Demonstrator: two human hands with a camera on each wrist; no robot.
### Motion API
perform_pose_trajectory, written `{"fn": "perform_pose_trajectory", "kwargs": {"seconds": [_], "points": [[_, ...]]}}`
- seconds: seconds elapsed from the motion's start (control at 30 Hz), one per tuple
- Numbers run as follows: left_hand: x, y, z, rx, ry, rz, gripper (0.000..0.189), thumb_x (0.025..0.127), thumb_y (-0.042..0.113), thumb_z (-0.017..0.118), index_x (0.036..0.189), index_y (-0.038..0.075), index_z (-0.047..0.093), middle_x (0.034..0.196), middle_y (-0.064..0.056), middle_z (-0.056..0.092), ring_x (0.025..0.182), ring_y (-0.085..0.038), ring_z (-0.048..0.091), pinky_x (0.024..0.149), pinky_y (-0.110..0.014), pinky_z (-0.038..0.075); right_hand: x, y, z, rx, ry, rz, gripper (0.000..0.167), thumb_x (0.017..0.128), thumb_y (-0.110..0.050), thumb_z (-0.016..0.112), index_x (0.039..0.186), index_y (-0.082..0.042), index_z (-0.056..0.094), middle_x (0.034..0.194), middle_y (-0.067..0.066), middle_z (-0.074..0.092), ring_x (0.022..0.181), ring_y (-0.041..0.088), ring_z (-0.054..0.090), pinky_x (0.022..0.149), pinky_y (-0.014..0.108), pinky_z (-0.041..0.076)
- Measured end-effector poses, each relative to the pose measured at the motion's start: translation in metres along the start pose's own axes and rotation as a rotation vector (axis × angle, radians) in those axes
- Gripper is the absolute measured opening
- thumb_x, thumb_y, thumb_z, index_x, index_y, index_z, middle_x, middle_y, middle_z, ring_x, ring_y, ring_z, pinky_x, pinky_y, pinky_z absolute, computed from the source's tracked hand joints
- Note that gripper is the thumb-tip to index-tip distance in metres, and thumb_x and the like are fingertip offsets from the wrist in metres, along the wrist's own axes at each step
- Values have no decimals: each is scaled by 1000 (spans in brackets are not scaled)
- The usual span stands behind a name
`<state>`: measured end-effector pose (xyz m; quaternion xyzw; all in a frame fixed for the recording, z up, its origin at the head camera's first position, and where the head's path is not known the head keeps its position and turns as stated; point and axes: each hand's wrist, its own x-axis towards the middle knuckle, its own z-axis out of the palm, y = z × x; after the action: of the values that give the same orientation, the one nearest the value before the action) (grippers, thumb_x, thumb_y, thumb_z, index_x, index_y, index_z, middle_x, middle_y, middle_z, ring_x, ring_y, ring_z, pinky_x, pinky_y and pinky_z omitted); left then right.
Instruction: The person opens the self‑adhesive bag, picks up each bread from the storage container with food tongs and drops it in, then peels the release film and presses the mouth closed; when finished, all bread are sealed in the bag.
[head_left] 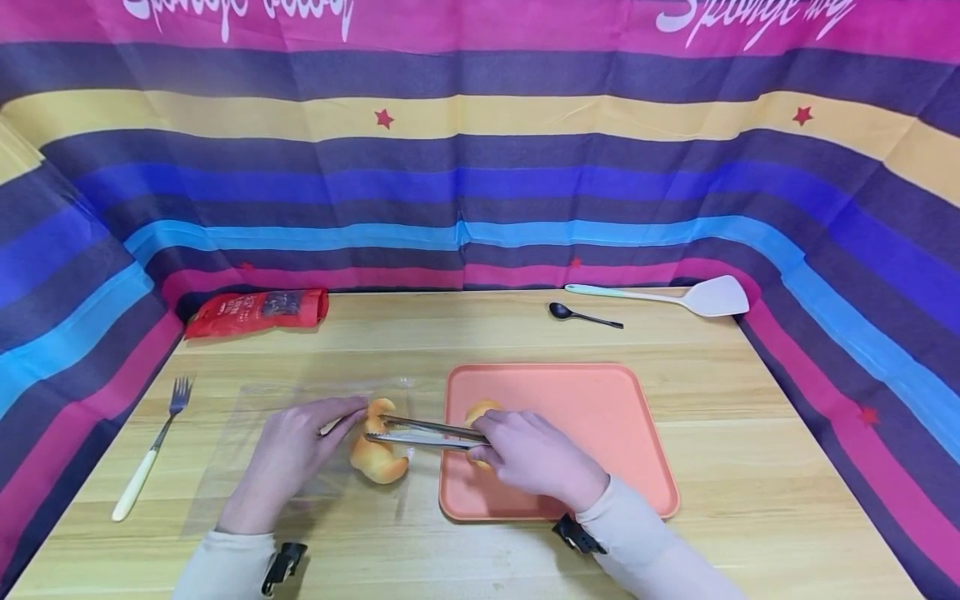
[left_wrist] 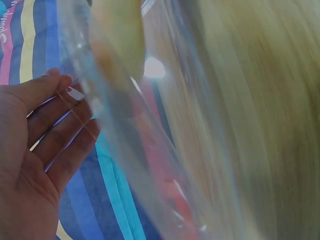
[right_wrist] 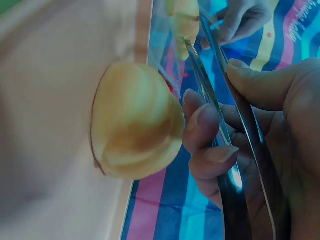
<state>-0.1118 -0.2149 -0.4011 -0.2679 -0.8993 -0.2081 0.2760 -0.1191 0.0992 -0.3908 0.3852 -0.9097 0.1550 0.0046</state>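
My left hand (head_left: 296, 437) pinches the edge of a clear plastic bag (left_wrist: 165, 150) between thumb and fingers. A curved, golden croissant-shaped bread (head_left: 377, 462) is at the bag, right beside the left fingertips. My right hand (head_left: 536, 458) grips metal tongs (head_left: 431, 437), thumb on one arm and fingers round the other. The tips of the tongs reach left to the bread's middle and lie against it. Beneath the right hand, a second bread (right_wrist: 140, 125) rests on the pink tray (head_left: 592, 417), partly hidden in the head view.
A fork (head_left: 153, 450) with a white handle lies at the left. At the back left lies a red pouch (head_left: 258, 312). A small black spoon (head_left: 585, 316) and a white spatula (head_left: 712, 296) lie at the back right. A striped cloth (head_left: 525, 183) rises behind the table.
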Motion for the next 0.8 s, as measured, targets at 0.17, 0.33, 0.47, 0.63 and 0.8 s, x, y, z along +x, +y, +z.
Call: {"fn": "perform_pose_trajectory", "kwargs": {"seconds": [0.17, 0.33, 0.47, 0.63, 0.8], "points": [[2, 1, -1, -26, 29, 37, 30, 72, 5, 84, 101, 9, 78, 96, -5, 75, 81, -24, 73, 63, -42, 59, 5, -4, 4, -22, -17, -2, 16, 96, -29, 66, 96, -13, 64, 77, -9, 53, 59, 7, 48, 51, 24, 46], [5, 3, -2, -43, 48, 60, 32, 71, 3, 84, 101, 11, 78, 97, -4, 75, 82, -23, 73, 64, -40, 59, 9, -8, 7, -32, -15, -1, 15, 95, -29, 66, 90, -16, 63, 76, -10, 50, 63, 8, 47, 52, 24, 45], [5, 3, -2, -50, 39, 48, 31, 71, 2, 84, 101, 11, 79, 97, -4, 75, 83, -23, 72, 64, -41, 59, 13, -10, 10, -48, -10, 4, 16, 95, -31, 66, 89, -17, 64, 78, -10, 52, 66, 9, 49, 54, 25, 47], [5, 3, -2, -52, 39, 60, 33, 71, 2, 83, 102, 9, 78, 98, -4, 75, 83, -23, 72, 64, -40, 59, 16, -15, 13, -84, -15, -5, 19, 96, -32, 64, 99, -13, 67, 82, -8, 57, 69, 10, 55, 61, 26, 50], [6, 3, -1, -61, 64, 99, 27, 74, 5, 82, 101, 6, 78, 98, -6, 74, 82, -24, 73, 66, -40, 59, 21, -19, 17, -105, -10, -17, 17, 95, -31, 65, 89, -16, 63, 78, -9, 53, 62, 8, 50, 54, 26, 46]]}}
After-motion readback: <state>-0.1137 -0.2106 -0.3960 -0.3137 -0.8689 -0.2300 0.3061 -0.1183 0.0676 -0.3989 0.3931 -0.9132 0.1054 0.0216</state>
